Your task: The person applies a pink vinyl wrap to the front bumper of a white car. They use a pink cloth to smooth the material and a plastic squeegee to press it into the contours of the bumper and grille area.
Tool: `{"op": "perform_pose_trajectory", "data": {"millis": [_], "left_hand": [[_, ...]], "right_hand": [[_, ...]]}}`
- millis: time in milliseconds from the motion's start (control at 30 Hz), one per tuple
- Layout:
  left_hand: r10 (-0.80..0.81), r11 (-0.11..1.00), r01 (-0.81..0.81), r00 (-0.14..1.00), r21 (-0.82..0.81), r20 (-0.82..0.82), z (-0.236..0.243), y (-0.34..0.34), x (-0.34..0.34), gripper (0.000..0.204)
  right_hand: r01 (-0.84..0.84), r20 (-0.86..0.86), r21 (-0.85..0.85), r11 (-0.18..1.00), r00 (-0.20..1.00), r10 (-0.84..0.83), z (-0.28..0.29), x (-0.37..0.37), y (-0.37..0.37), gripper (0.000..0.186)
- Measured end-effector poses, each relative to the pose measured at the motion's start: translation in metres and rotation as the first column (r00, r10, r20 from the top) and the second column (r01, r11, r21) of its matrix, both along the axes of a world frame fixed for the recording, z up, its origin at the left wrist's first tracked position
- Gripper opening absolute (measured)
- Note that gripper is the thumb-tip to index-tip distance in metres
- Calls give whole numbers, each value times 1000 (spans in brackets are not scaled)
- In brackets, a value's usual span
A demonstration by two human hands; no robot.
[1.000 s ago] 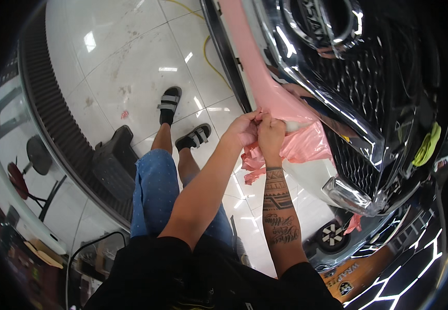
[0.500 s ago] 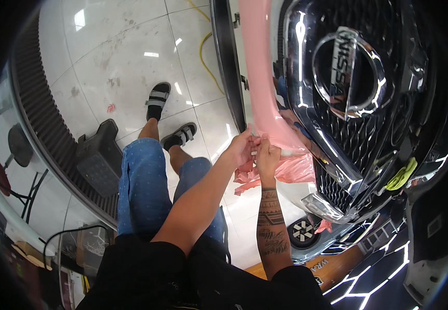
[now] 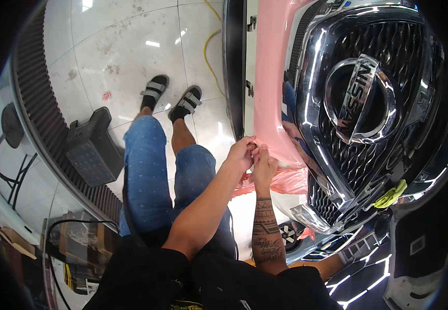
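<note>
My left hand (image 3: 241, 154) and my right hand (image 3: 264, 166) are close together at the corner of a glossy pink trim (image 3: 268, 72), fingers closed on the edge of its pink film. Loose, crumpled pink film (image 3: 291, 183) hangs below and right of my right hand. A white patch shows beside that corner. Just to the right are the black honeycomb grille (image 3: 388, 155) with chrome surrounds and a round chrome emblem (image 3: 337, 85).
A yellow-green cloth (image 3: 390, 194) lies at the grille's right. A black box (image 3: 92, 150) stands on the tiled floor (image 3: 115, 62) by a ridged dark strip (image 3: 35, 82). A yellow hose (image 3: 206, 51) runs beside the bumper. Stools are at the far left.
The view has shifted, with the emblem coming fully into sight. My hands stay pinched at the film's corner, now lower in the picture. My feet have drawn closer together.
</note>
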State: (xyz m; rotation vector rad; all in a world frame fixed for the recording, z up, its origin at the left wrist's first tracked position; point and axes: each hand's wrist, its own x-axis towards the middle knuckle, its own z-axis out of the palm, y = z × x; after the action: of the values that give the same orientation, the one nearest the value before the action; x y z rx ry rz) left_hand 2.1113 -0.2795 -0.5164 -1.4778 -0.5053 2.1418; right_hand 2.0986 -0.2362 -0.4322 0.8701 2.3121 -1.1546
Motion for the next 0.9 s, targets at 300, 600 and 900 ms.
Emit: {"op": "perform_pose_trajectory", "data": {"millis": [300,600,900], "left_hand": [[-826,451,268,486,-852,-284,-43,-57,29,23],[-998,51,-144,37,-988,-56,-17,-47,-6,20],[-984,13,-360,159,-933,-75,-31,-40,3,11]], "right_hand": [[-262,242,62,963,940,240,17,-15,9,44],[-467,392,58,882,823,411,47,0,5,29],[-349,380,-119,929,849,368,48,15,-32,26]]}}
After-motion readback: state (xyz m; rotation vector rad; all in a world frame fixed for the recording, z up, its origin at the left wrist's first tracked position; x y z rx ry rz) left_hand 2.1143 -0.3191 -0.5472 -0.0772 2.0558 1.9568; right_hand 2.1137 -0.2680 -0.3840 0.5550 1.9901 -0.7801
